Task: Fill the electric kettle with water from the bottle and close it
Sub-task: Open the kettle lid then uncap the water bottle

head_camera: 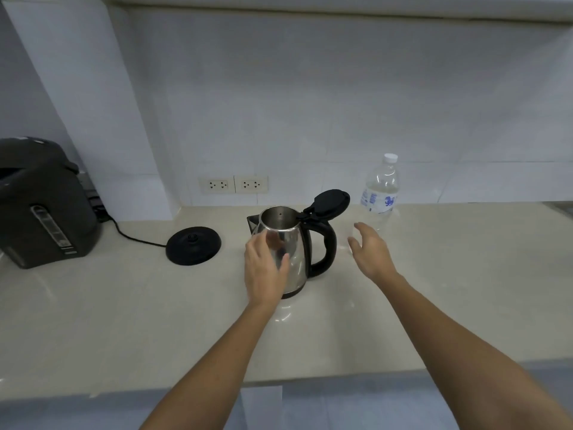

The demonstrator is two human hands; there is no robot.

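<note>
A steel electric kettle with a black handle stands on the counter, off its base, and its black lid is flipped up. My left hand rests against the kettle's near left side, fingers spread. My right hand hovers open to the right of the handle, holding nothing. A clear plastic water bottle with a white cap and a blue label stands upright behind my right hand, near the wall.
The kettle's round black base lies to the left, its cord running toward a dark hot-water dispenser at far left. Two wall sockets sit behind. The beige counter ends at a front edge near me.
</note>
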